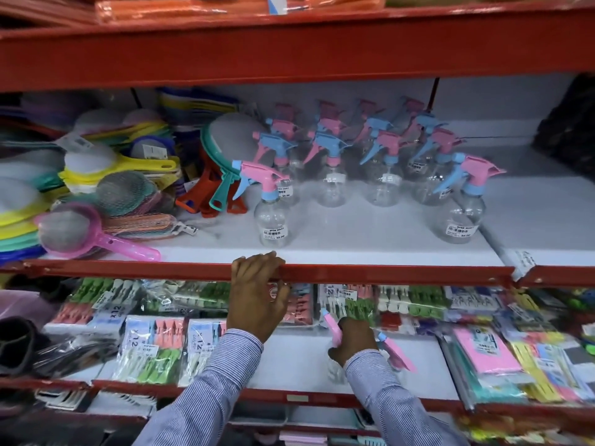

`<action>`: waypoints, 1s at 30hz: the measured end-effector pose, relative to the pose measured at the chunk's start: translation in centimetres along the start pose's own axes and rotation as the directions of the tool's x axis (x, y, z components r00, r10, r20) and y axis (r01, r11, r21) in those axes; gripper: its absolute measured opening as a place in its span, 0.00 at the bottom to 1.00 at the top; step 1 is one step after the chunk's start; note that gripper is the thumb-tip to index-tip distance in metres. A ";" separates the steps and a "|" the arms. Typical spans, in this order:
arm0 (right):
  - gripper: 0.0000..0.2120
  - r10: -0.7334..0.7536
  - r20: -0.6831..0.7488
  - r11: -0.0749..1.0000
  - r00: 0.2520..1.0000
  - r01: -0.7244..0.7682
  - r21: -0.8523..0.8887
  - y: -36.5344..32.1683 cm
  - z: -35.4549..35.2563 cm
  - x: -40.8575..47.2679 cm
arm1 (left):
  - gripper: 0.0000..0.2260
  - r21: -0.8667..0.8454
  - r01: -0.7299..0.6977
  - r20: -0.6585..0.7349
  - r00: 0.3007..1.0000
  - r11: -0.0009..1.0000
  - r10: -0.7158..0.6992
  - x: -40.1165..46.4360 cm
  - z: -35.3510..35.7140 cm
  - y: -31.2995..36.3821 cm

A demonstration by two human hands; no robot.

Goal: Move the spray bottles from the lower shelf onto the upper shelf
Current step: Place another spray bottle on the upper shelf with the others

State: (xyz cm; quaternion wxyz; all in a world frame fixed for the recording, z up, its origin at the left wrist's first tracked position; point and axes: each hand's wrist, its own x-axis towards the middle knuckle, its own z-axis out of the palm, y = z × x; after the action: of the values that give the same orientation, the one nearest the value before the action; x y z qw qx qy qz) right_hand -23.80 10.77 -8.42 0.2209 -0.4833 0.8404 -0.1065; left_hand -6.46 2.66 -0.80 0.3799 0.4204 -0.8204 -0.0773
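Several clear spray bottles with pink and blue trigger heads stand on the upper shelf (370, 249); the nearest are one at the front left (273, 220) and one at the right (462, 217). My left hand (257, 291) grips the red front rail of that shelf. On the lower shelf (299, 358) my right hand (354, 341) is closed around the neck of a clear spray bottle with a pink head (333, 326). A second bottle with a pink trigger (397, 352) stands just right of that hand.
Plastic sieves and strainers (96, 201) pile up on the upper shelf's left. Packs of clothes pegs (151, 346) fill the lower shelf's left and back, and colourful packets (515, 355) crowd its right. A red shelf beam (289, 49) runs overhead.
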 end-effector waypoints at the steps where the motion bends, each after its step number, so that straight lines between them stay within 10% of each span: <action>1: 0.11 -0.028 0.001 0.999 1.000 0.028 0.027 -0.3 -1.3 -0.6 | 0.19 0.002 0.003 -0.003 1.000 1.000 -0.003 0.0 0.0 0.1; 13: 0.11 -0.338 -0.579 0.812 0.742 0.541 0.220 -6.1 -22.7 -8.5 | 0.15 -0.023 0.005 -0.084 0.996 1.000 -0.007 0.0 0.1 0.8; 25: 0.12 -0.278 -0.556 0.863 0.783 0.458 0.214 -9.2 -21.6 3.6 | 0.13 0.004 0.038 -0.041 0.998 0.999 -0.037 -0.2 0.2 0.4; 30: 0.27 -0.171 -0.560 0.805 0.811 0.443 0.394 -8.7 -20.7 4.9 | 0.14 0.000 0.015 -0.060 0.998 1.000 -0.015 0.0 0.5 0.2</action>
State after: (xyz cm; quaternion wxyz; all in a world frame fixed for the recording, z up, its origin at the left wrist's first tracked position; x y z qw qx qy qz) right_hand -29.07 1.45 11.88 0.0945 -0.4974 0.7163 -0.4801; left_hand -6.94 2.67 -1.03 0.4038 0.4286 -0.8055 -0.0672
